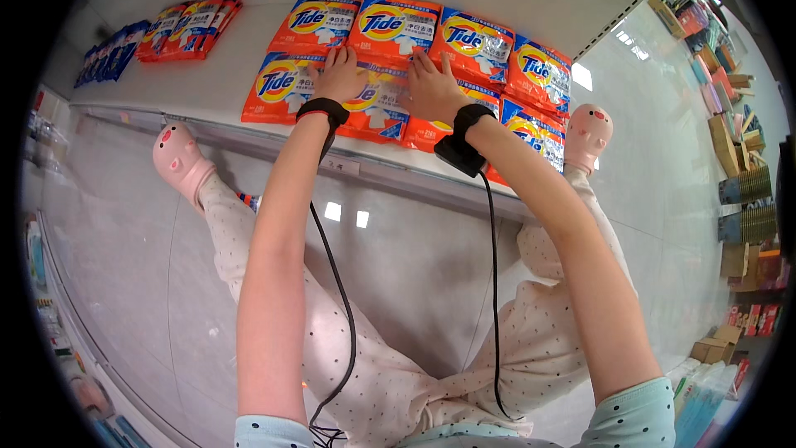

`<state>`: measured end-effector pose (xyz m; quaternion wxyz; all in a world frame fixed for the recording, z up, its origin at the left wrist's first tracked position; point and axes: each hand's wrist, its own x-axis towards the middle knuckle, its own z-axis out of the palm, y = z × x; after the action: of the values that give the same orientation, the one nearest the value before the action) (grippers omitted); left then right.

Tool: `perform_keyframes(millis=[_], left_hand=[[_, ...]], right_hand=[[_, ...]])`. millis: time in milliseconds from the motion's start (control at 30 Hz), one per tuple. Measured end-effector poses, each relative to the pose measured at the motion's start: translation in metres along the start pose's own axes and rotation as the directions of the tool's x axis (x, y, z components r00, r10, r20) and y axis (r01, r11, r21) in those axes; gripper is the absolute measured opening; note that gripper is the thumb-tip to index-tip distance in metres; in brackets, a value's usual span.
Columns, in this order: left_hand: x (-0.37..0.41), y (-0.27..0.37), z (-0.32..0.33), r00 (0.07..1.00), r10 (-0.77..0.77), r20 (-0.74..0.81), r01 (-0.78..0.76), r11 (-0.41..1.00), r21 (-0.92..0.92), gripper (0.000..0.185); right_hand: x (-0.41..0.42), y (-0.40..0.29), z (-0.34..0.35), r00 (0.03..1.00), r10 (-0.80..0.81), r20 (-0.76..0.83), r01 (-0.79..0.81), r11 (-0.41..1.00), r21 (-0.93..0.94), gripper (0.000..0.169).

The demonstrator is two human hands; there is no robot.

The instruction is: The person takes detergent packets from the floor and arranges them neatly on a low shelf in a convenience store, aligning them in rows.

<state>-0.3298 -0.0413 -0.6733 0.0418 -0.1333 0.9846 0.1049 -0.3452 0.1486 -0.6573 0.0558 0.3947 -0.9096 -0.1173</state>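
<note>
Several orange Tide laundry detergent bags (pixel 393 26) lie in two rows on a low white shelf (pixel 205 90). My left hand (pixel 339 76) rests palm down, fingers spread, where a front-row bag (pixel 281 84) and its neighbour (pixel 377 102) meet. Its fingertips reach the lower edge of the back row. My right hand (pixel 435 88) lies over another front-row bag (pixel 426 132), fingertips at the lower edges of the back-row bags. Neither hand is closed around a bag. Both wrists wear black bands with cables, and the right one carries a black box (pixel 458 152).
Further left on the shelf are a pile of orange bags (pixel 186 26) and a row of blue packets (pixel 112 53). The shelf's front rail (pixel 379 169) runs between my spread legs. Stacked goods and cardboard boxes (pixel 715 345) line the right side beyond the shiny floor.
</note>
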Motion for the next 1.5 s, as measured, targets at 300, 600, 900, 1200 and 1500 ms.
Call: perform_keyframes(millis=[300, 600, 900, 1200, 1500], left_hand=[[-0.037, -0.042, -0.051, 0.919, 0.319, -0.232, -0.345, 0.935, -0.084, 0.021], [-0.140, -0.169, -0.081, 0.954, 0.131, 0.269, -0.091, 0.984, -0.156, 0.031], [-0.172, -0.274, -0.057, 0.857, -0.042, 0.514, 0.227, 0.926, -0.301, 0.029], [-0.173, -0.292, -0.062, 0.880, -0.106, 0.462, 0.321, 0.850, -0.417, 0.035], [-0.148, -0.236, -0.053, 0.857, 0.043, 0.513, 0.201, 0.889, -0.411, 0.039]], right_hand=[[-0.008, -0.059, -0.051, 0.868, -0.265, -0.420, 0.388, 0.890, 0.241, 0.044], [-0.057, -0.204, -0.031, 0.937, -0.328, -0.118, 0.298, 0.580, 0.758, 0.046], [-0.015, -0.276, 0.036, 0.963, -0.264, 0.054, 0.116, 0.588, 0.801, 0.067], [-0.047, -0.325, 0.024, 0.972, -0.022, 0.234, -0.162, 0.661, 0.732, 0.063], [-0.114, -0.261, 0.039, 0.950, -0.084, 0.301, -0.293, 0.103, 0.951, 0.035]])
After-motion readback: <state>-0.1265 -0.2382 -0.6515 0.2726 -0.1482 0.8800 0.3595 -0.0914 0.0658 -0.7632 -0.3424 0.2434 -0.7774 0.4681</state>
